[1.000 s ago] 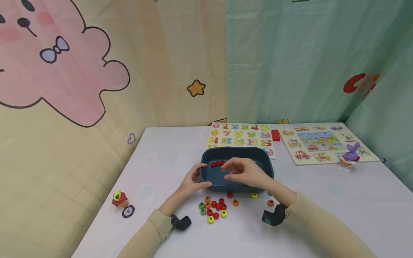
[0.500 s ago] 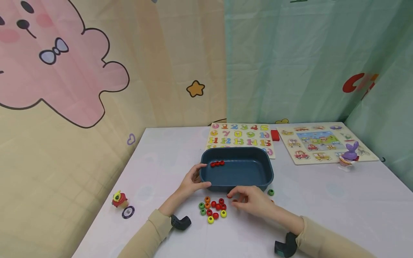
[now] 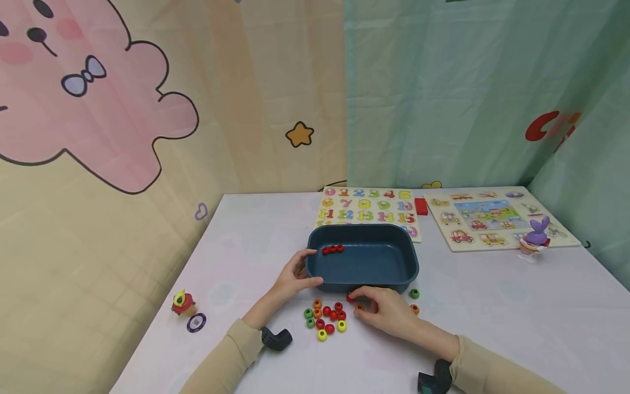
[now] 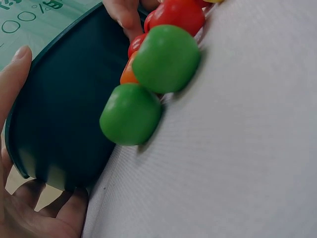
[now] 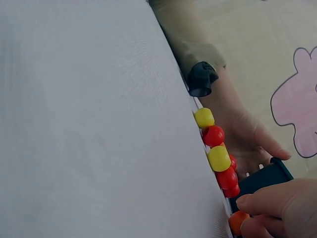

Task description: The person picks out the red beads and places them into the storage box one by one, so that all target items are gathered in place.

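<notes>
Now my right hand (image 3: 386, 311) has gone from the tray (image 3: 384, 262) to the red bead (image 3: 349, 298) just in front; pinching, I cannot tell. My left hand (image 3: 290, 276) grips the tray; picking seems begun.

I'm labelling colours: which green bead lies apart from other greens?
The green bead off the front right corner of the tray; the other two greens sit together farther left.

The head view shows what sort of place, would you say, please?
Probably a children's play area, or one staged as such, judging by the number board, the picture board and the cartoon-printed backdrop.
</notes>
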{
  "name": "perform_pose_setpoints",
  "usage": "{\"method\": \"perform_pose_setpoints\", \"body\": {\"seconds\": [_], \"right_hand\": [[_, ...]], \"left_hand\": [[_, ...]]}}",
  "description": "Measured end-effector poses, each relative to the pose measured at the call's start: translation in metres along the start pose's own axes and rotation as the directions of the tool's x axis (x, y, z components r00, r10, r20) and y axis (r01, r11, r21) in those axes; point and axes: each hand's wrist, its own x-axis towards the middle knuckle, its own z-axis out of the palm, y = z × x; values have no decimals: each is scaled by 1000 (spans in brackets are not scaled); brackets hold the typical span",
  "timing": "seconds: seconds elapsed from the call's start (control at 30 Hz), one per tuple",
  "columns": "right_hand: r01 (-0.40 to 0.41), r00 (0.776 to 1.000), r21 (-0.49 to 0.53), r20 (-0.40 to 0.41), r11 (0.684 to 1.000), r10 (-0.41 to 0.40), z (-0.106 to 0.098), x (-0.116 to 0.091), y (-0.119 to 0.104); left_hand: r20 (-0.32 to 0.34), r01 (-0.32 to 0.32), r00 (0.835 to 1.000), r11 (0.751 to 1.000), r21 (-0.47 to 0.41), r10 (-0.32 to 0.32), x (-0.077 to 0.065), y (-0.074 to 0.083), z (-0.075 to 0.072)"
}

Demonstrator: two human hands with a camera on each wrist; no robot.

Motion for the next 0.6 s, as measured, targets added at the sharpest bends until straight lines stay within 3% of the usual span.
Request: {"method": "perform_pose_setpoints", "body": {"seconds": [0.2,0.43,0.6], "right_hand": [[9,1000,28,-28,1000,-8,2,0,2],[19,999,16,-49,1000,-19,5,0,3],[18,999,15,-39,1000,-17,6,0,2]], "left_hand": [[-2,23,1000,1000,17,-23,0,5,0],[40,10,999,1000,-1,-10,-5,25,2],[27,13,1000,1000,-2,-13,-4,17,1]]}}
